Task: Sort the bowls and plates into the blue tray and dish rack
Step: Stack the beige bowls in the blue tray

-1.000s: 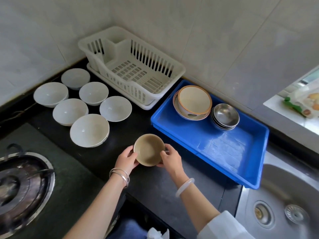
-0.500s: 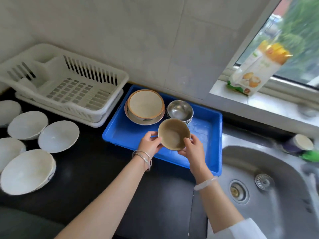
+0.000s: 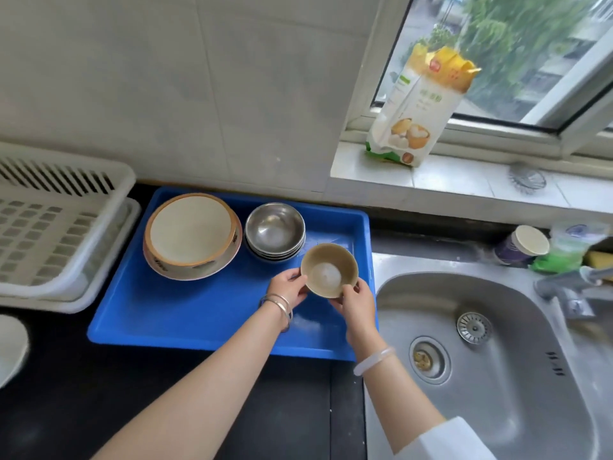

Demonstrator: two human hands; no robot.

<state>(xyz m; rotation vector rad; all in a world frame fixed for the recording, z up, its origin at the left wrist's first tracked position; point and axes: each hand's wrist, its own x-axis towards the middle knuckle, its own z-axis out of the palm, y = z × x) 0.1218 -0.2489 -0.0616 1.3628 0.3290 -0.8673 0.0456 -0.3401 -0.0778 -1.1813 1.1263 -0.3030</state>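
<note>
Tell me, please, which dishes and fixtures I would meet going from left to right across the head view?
white dish rack → large orange-rimmed bowl → stack of steel bowls → small tan bowl → sink

left hand (image 3: 288,288): fingertips grip left side of tan bowl (image 3: 326,260) | right hand (image 3: 357,302): grips its near-right side | forearms: both stretched toward far side, converging

Tan bowl (image 3: 329,270), blue tray (image 3: 185,313) (white rack (image 3: 66,227))
</note>
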